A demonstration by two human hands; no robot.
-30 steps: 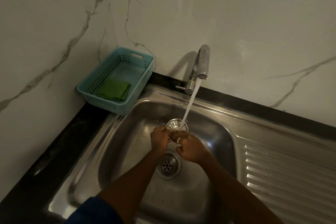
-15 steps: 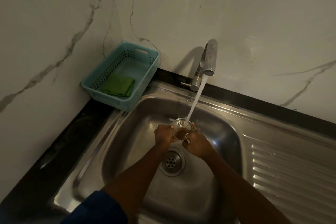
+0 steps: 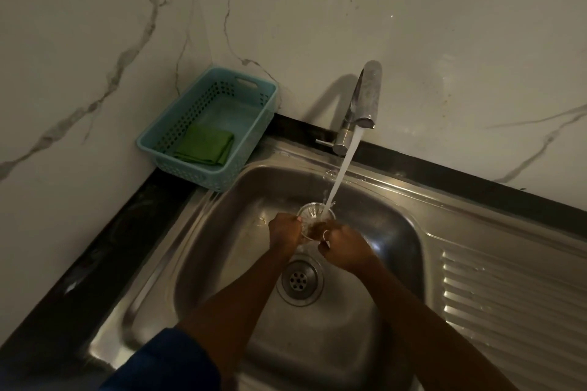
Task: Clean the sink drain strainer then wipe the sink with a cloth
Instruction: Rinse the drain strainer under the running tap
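The drain strainer (image 3: 313, 214) is held inside the sink (image 3: 222, 232), above the drain (image 3: 299, 278). At far left, a folded cloth (image 3: 205, 149) is kept in the basket (image 3: 149, 144). The strainer rim is gripped by the curled fingers of the left hand (image 3: 284, 230) and right hand (image 3: 344, 246), under the tap (image 3: 365, 98) water.

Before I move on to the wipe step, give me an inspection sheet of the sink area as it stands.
Surface: stainless steel sink basin, its drain hole uncovered.
Job's things: round metal drain strainer held under the water stream; folded green cloth lying in the teal plastic basket at the sink's back-left corner.
Clutter: nothing seen.
Hands: left hand and right hand both grip the strainer, above the drain hole.
Cables: nothing seen.
Surroundings: chrome faucet turned on, ribbed draining board to the right, black countertop, white marble wall.
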